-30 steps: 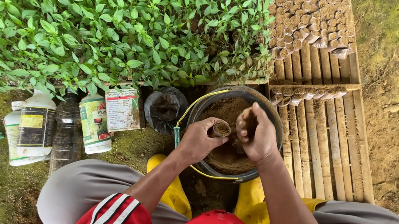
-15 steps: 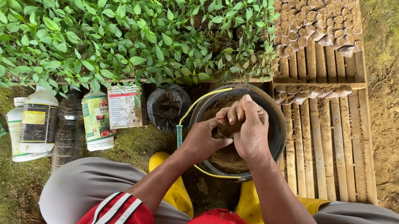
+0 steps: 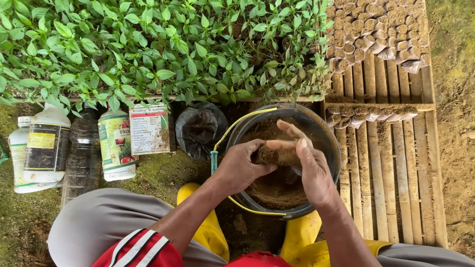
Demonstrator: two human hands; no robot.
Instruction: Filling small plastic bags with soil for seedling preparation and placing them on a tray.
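A small soil-filled pot (image 3: 277,156) is gripped by the left hand (image 3: 241,169) and pressed by the flattened right hand (image 3: 308,166) above the bucket (image 3: 326,145), with white labelled bottles (image 3: 47,146) stood at left.

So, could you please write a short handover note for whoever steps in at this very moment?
Left hand: grip around a small soil-filled seedling pot, held over the round dark bucket of brown soil.
Right hand: fingers flat on the pot's top, pressing soil.
Done: rows of small filled pots sit on the slatted bamboo rack.
Left: much of the rack is bare; soil remains in the bucket.
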